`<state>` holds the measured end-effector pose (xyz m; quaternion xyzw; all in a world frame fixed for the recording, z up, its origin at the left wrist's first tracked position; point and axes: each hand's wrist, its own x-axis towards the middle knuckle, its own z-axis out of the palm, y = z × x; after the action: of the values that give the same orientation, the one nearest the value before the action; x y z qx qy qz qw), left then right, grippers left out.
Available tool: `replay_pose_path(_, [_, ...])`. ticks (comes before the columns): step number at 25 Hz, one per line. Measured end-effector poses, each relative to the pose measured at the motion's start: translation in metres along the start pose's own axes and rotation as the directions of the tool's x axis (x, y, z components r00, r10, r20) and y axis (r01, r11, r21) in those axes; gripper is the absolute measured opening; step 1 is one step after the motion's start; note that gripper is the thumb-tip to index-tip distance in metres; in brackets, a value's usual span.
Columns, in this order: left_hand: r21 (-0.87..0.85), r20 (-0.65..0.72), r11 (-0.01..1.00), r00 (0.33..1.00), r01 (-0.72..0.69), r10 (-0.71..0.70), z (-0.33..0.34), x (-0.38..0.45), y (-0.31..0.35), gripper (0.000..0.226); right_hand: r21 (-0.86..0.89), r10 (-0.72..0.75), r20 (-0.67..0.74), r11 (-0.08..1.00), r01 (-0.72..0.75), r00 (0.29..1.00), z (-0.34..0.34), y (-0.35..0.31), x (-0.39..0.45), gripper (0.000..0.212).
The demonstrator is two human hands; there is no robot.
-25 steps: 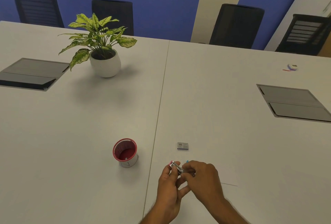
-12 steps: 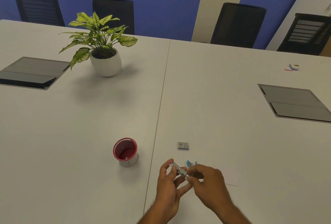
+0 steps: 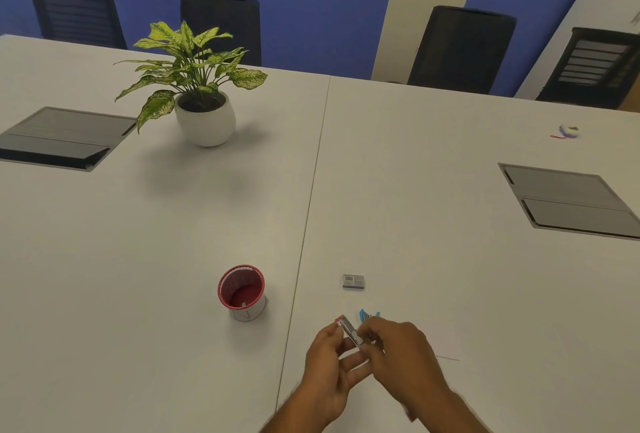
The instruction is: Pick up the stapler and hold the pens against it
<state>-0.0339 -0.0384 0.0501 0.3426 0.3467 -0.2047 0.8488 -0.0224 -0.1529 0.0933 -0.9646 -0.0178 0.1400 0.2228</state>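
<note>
you have a small metal stapler [image 3: 349, 330] pinched between both hands, held just above the near edge of the white table [image 3: 415, 190]. your left hand [image 3: 327, 373] curls its fingers round the stapler's lower end, thumb near the reddish tip, while your right hand [image 3: 398, 356] closes its fingertips on the other end (whether it is pressing on the metal strip or pulling at it, i cannot tell). something blue [image 3: 367, 315] pokes out just beyond your right knuckles; it is too hidden to name. the small staple box [image 3: 353, 282] lies on the table a little further out, and the red mesh cup [image 3: 241, 294] stands to your left, apart from both hands. the risk, as i judge it: the piece is thin and the grip is all fingertips, so a sprung part could snap shut on a finger, or the stapler could slip and drop onto the table.
</note>
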Motion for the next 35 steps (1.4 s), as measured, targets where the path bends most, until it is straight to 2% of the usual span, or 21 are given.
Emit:
replay_pose_path(5, [0.03,0.003,0.999,0.999,0.039,-0.039,0.001,-0.005,-0.003,0.023,-0.024,0.023,0.076,0.999,-0.021,0.997,-0.003,0.0,0.004,0.021])
replay_pose_path(11, [0.023,-0.001,0.994,0.995,0.103,-0.103,-0.001,-0.004,-0.007,0.03,0.004,0.033,0.128,0.999,-0.034,0.991,-0.007,0.004,0.008,0.022])
replay_pose_path(18, [0.119,0.004,0.992,0.999,-0.038,0.038,-0.004,-0.001,-0.004,0.019,0.117,0.048,0.095,0.991,-0.059,0.994,-0.002,0.007,0.006,0.026])
replay_pose_path(22, [0.158,0.044,0.979,0.991,-0.129,0.123,-0.008,0.003,-0.003,0.022,0.2,0.079,-0.006,0.977,-0.076,0.997,-0.001,0.008,0.003,0.035])
replay_pose_path(24, [0.169,0.061,0.973,0.987,-0.157,0.149,-0.009,0.005,-0.003,0.025,0.224,0.094,-0.019,0.971,-0.088,0.995,-0.001,0.007,0.004,0.032])
replay_pose_path(30, [0.22,0.073,0.96,0.984,-0.172,0.159,-0.007,0.003,-0.006,0.026,0.255,0.152,0.023,0.955,-0.152,0.988,0.006,0.01,0.009,0.018])
replay_pose_path(35, [0.181,0.071,0.968,0.984,-0.171,0.161,-0.008,0.004,-0.006,0.025,0.334,0.167,-0.006,0.929,-0.156,0.986,0.006,0.013,0.004,0.023])
